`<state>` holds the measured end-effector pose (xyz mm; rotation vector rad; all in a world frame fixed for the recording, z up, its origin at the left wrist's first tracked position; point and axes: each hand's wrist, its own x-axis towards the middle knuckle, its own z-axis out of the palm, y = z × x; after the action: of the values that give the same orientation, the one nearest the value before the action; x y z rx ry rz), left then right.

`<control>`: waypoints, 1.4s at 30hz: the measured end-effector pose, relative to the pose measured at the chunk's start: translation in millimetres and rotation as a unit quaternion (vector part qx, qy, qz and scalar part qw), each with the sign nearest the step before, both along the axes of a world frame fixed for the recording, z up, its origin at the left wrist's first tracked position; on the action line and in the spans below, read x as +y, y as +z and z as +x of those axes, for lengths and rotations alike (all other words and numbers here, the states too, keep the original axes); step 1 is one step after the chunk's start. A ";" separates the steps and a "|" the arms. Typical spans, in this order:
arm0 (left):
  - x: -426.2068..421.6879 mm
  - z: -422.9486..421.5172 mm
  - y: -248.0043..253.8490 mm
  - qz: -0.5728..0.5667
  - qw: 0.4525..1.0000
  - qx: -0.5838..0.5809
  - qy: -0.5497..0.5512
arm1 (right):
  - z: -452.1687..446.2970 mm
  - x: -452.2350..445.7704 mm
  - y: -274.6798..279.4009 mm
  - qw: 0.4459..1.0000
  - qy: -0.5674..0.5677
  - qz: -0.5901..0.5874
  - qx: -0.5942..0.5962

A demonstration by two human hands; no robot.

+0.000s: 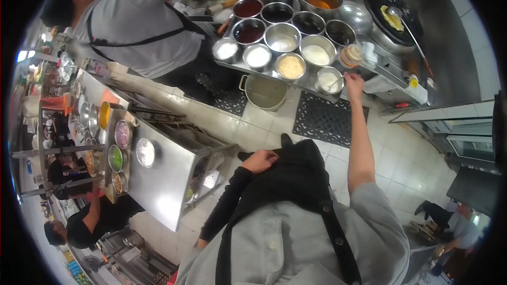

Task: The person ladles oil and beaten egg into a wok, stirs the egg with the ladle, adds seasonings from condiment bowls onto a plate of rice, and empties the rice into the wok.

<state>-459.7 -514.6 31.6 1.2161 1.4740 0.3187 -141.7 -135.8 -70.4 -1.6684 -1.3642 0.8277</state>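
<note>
At the counter's front edge my right hand (354, 82) is closed, pinching the thin handle of a spoon (338, 80). The spoon's end dips into a small metal bowl (318, 85) of white powder or grains. Close by stands a jar with a pale lid (350, 56). To the left of that bowl are metal bowls of yellowish grains (290, 67) and white stuff (317, 54). My left hand (260, 161) rests against my black apron (285, 177), fingers curled, with nothing visible in it.
A wok with a ladle (393, 11) and yellow food sits at the back right. Several sauce bowls fill the counter. A large pot (265, 94) stands on the floor beside a black mat (328, 119). A co-worker (140, 21) works at left. Behind is a steel table (166, 174).
</note>
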 end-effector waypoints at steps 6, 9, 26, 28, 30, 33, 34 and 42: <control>-6.9 -3.5 -29.7 0.060 0.998 -0.014 0.024 | -16.2 -15.7 34.7 0.984 0.097 0.060 -0.140; -11.9 -15.5 -11.6 0.054 0.996 0.007 0.077 | -32.4 -28.5 49.2 0.942 0.228 0.125 -0.212; -44.5 -42.5 -23.2 0.047 0.961 -0.011 0.271 | -34.3 -111.4 100.7 0.942 0.206 0.128 -0.233; -44.5 -46.5 -29.4 0.059 0.954 -0.022 0.294 | -38.1 -109.9 105.3 0.944 0.164 0.169 -0.229; -50.8 -55.0 -31.4 0.066 0.943 -0.019 0.326 | -69.1 -130.5 157.2 0.963 0.118 0.144 -0.196; -59.2 -89.2 -38.6 0.103 0.897 -0.001 0.430 | -62.3 -101.4 130.8 0.955 0.122 0.183 -0.197; -64.2 -110.4 -43.5 0.122 0.867 0.003 0.483 | -61.2 -91.4 117.2 0.951 0.116 0.216 -0.188; -167.8 -278.7 -28.1 0.238 0.623 0.182 0.723 | -49.4 -59.8 68.9 0.981 0.032 0.101 -0.165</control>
<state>-738.5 -682.3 3.5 0.0884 2.5942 1.7064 -191.1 -195.6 -1.4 -1.6561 -1.6745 0.4395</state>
